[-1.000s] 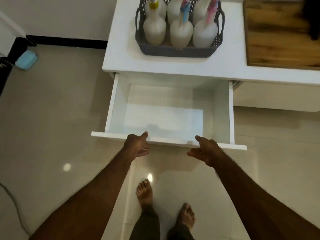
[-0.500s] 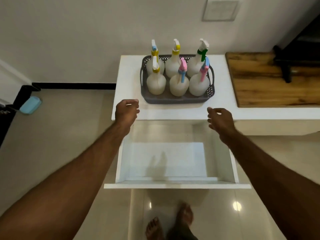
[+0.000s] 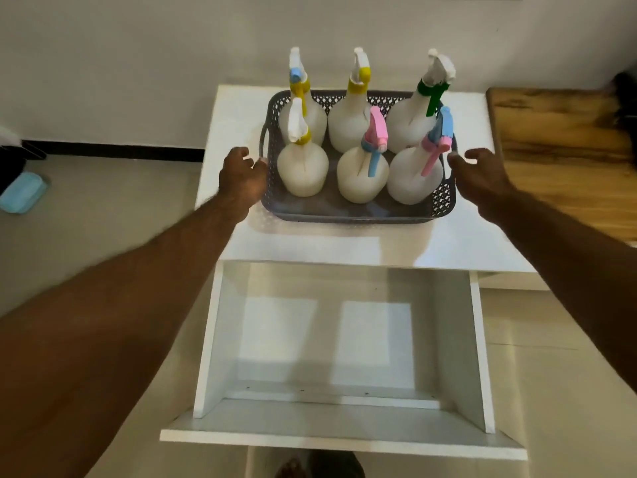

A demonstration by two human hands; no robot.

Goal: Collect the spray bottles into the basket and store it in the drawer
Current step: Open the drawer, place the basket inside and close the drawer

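Note:
A grey perforated basket (image 3: 355, 211) stands on the white cabinet top (image 3: 331, 246), holding several upright white spray bottles (image 3: 302, 172) with yellow, pink, blue and green triggers. My left hand (image 3: 241, 179) is at the basket's left handle, fingers curled and touching it. My right hand (image 3: 481, 174) is at the basket's right end, fingers spread beside the rim. Below the top, the white drawer (image 3: 341, 419) is pulled out wide with nothing inside.
A wooden board (image 3: 565, 157) lies on the counter to the right of the basket. A light blue object (image 3: 21, 193) sits on the tiled floor at far left. The wall is close behind the basket. My feet show below the drawer front.
Both hands have left the drawer front and moved up and forward to the two ends of the basket. The drawer stays open. The view has tilted up and closer.

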